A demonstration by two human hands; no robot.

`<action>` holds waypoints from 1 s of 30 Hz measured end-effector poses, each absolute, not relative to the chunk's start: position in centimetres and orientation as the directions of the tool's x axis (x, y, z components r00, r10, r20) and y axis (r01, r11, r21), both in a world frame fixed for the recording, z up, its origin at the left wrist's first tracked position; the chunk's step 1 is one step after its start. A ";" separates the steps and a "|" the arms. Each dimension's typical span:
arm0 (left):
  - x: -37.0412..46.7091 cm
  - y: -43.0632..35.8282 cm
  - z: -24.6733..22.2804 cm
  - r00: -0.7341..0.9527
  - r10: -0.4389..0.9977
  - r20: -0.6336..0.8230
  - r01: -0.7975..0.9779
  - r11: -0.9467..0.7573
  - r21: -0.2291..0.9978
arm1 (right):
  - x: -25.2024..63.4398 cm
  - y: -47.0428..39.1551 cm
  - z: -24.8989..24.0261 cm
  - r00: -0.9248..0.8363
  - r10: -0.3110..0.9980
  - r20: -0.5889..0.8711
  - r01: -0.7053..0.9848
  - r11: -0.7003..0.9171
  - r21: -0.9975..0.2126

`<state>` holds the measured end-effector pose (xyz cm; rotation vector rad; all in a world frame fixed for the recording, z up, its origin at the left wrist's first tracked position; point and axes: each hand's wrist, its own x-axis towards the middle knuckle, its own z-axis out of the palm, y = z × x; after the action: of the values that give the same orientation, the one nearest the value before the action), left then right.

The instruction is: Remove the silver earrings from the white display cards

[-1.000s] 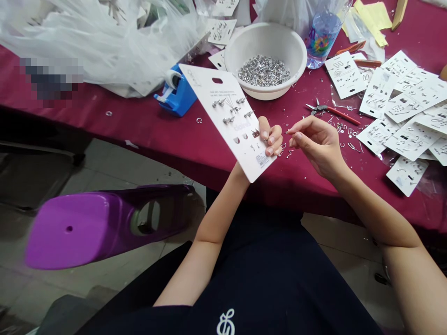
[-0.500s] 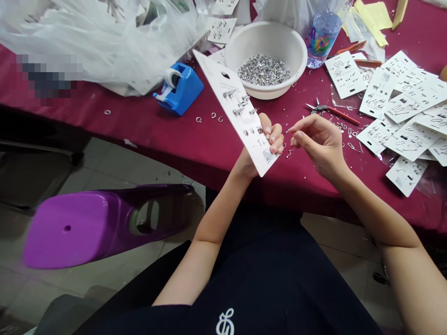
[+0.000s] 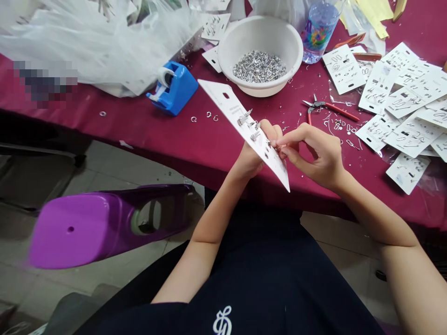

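Note:
My left hand [image 3: 256,149] grips a white jewelry card [image 3: 232,111] by its right side, the card tilted above the table edge. Small silver earrings stand out from the card's face. The thumb and index finger of my right hand [image 3: 312,151] are pinched together at the card's lower part, touching it or very near it; what they hold is too small to make out. Beyond the card is a white bowl [image 3: 260,88] of small silver pieces. Red-handled pliers [image 3: 337,110] lie behind my right hand, among loose metal bits.
A blue tape dispenser [image 3: 178,90] stands left of the card, with plastic bags [image 3: 104,46] behind it. Filled jewelry cards [image 3: 412,135] overlap at the right. A bottle [image 3: 319,32] is beside the bowl. A purple stool [image 3: 73,228] is at lower left.
My right hand has moved left, from beside the card to its lower part. The card has turned, its lower corner now further right. The view has shifted slightly.

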<state>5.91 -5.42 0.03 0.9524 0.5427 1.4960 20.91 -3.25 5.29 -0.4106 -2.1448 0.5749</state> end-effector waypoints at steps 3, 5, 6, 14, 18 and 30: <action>6.0 -5.7 0.0 0.042 0.960 0.277 -0.581 -0.202 0.789 | 21.0 -3.2 5.4 -0.584 0.428 0.690 0.086 0.877 -0.472; 6.0 -5.8 0.1 0.054 0.945 0.322 -0.591 -0.229 0.773 | 21.1 -3.2 5.5 -0.593 0.410 0.693 0.088 0.889 -0.450; 6.0 -5.8 0.2 0.059 0.937 0.345 -0.594 -0.245 0.766 | 21.1 -3.2 5.6 -0.604 0.409 0.684 0.094 0.889 -0.448; 5.7 -5.5 0.7 0.091 0.910 0.405 -0.550 -0.293 0.782 | 21.6 -3.1 6.5 -0.682 0.468 0.562 0.134 0.836 -0.533; 5.6 -5.5 0.7 0.096 0.923 0.373 -0.523 -0.272 0.808 | 21.7 -3.1 6.7 -0.700 0.457 0.549 0.137 0.840 -0.525; 5.7 -5.5 1.2 0.131 0.880 0.457 -0.459 -0.355 0.815 | 21.3 -3.4 6.2 -0.694 0.404 0.596 0.133 0.886 -0.445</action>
<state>5.74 -5.47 1.20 1.2670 0.4724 1.4994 21.28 -3.43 6.18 -0.3831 -2.3214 0.4828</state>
